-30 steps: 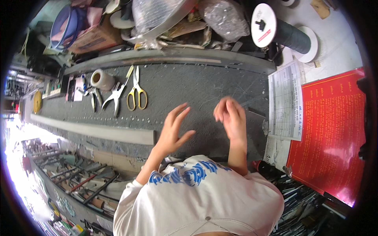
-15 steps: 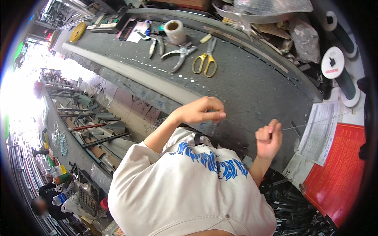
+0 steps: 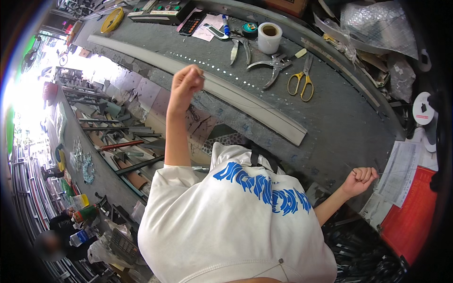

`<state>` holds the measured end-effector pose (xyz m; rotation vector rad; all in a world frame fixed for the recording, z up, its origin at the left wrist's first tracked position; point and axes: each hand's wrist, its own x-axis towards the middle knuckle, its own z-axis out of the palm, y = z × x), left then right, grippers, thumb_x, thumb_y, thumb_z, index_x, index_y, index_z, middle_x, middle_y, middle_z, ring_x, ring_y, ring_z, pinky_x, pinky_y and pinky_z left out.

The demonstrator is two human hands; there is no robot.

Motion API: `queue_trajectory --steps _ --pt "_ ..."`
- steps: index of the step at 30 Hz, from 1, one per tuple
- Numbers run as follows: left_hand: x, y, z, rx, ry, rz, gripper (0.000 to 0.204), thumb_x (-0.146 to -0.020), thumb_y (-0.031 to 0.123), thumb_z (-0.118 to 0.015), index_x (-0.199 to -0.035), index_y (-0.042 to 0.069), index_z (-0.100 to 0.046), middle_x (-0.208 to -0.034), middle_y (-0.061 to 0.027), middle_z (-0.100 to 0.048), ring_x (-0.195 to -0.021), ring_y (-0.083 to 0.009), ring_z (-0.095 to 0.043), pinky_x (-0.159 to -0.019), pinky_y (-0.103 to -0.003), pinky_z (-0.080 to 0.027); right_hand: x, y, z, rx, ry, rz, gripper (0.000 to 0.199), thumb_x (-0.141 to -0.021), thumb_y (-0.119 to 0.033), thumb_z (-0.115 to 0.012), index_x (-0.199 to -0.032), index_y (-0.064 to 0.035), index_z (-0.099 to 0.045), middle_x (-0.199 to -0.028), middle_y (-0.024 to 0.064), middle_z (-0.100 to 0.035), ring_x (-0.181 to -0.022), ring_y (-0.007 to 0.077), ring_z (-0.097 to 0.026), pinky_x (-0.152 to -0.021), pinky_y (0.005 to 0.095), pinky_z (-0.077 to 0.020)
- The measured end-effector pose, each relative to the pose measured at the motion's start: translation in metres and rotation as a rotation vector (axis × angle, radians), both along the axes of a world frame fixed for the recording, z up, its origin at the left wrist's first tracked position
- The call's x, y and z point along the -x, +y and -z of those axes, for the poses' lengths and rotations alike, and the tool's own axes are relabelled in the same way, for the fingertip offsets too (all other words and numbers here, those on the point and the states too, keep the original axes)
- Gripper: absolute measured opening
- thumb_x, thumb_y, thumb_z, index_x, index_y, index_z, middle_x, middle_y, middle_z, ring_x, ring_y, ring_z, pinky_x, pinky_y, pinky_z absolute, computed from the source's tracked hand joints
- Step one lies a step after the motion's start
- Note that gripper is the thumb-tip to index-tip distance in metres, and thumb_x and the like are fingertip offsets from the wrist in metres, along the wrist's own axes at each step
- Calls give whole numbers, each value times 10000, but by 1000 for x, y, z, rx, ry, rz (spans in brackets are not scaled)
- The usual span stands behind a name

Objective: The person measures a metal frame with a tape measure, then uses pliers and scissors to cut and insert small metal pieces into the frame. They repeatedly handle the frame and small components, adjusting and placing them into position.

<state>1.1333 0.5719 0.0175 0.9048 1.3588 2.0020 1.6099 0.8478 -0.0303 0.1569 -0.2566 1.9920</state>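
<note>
My left hand (image 3: pixel 188 87) is raised over the far-left part of the bench and closed in a pinch. A fine dark line, which looks like thin cord, trails from near it across a long pale grey strip (image 3: pixel 236 94). At the right, my right hand (image 3: pixel 361 180) is closed round a thin cord (image 3: pixel 398 171) that runs on past papers toward the right edge. What lies inside either fist is mostly hidden. Beyond the strip are yellow-handled scissors (image 3: pixel 300 86), metal hole-punch pliers (image 3: pixel 271 68) and a roll of clear film (image 3: pixel 270 38).
Small white discs (image 3: pixel 222 68) lie in a row along the strip. A white-flanged spool (image 3: pixel 423 108) stands at the right above a paper sheet (image 3: pixel 400 174) and a red sheet (image 3: pixel 410 212). Plastic-wrapped stuff (image 3: pixel 377 28) fills the far right. Offcuts (image 3: pixel 122 141) lie left.
My left hand has swung left and up, away from my right hand. My right hand has shifted right and down, still closed. The view has turned, showing the strip's near end.
</note>
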Motion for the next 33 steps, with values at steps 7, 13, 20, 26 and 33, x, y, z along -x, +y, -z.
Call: queue_trajectory --steps 7,13,20,26,33 --pt "68 -17 11 58 2 -218 310 -980 320 -530 -805 64 -544 -636 49 -353 -552 -52 -300 -508 -217 -209 -2 -8 14 -28 -349 132 95 -1001 -98 -440 -946 -57 -506 -583 -29 -235 -494 71 -189 -445 248 -171" --pt "120 -56 11 -601 -293 -225 287 -940 312 -566 -702 168 -497 -635 52 -394 -580 -78 -337 -566 -270 -282 -51 -12 1 6 -673 297 175 -1024 -169 -436 -1009 -12 -514 -587 -26 -229 -491 73 -193 -433 243 -193" --pt "103 -7 34 -261 -347 -263 300 -957 348 -530 -736 154 -589 -716 17 -522 -709 -108 -489 -690 -267 -410 -97 -42 -37 57 -872 388 188 -1027 -167 -432 -1066 3 -500 -608 -24 -264 -509 63 -222 -450 234 -211" --pt "-19 101 89 758 903 304 383 -841 425 -659 -978 72 -717 -949 -117 -676 -873 -270 -648 -779 -374 -494 -77 -85 -87 -207 -817 255 136 -1021 -112 -411 -964 -12 -484 -562 -37 -280 -473 56 -248 -444 216 -215" --pt "-69 121 93 731 962 150 305 -871 380 -644 -879 80 -698 -830 -111 -680 -777 -295 -661 -672 -392 -504 -66 -74 -112 -762 -379 127 353 -964 -193 -559 -644 -86 -455 -447 12 -459 -303 46 -340 -288 181 -246"
